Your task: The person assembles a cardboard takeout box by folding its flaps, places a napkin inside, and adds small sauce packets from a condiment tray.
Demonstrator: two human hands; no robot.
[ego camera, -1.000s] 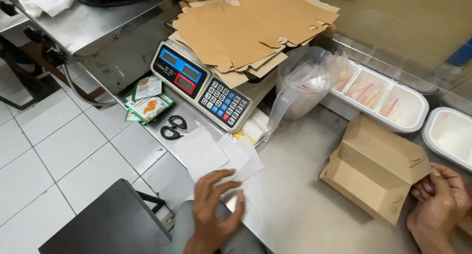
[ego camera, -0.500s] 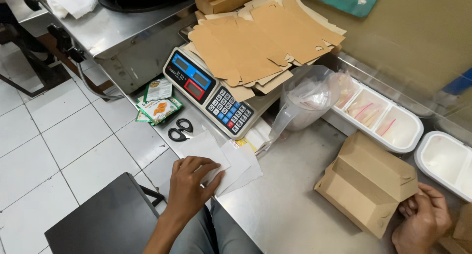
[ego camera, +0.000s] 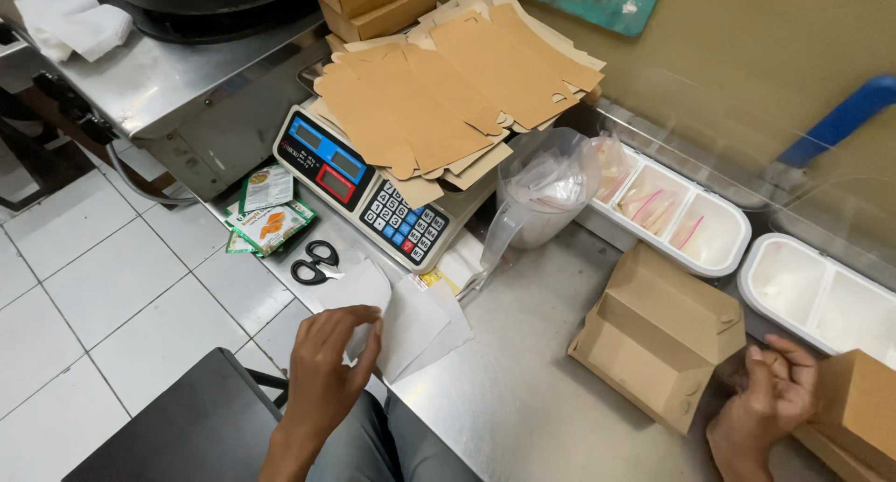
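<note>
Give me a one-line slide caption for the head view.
Left hand lifts a white paper sheet beside the scale; right hand rests by a folded brown box.

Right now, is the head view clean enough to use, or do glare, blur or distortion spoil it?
Head view: sharp overall, both hands crisp, the left hand on the white paper; soft glare on the steel counter and the plastic bag; slight wide-angle bending at the edges; the lower right corner by the right hand is dimmer.

The white paper sheets [ego camera: 411, 325] lie flat in a loose fan on the steel counter, at 6 o'clock from the scale. The brown cardboard box [ego camera: 659, 335] stands folded and closed at 3 o'clock from them, well apart.
</note>
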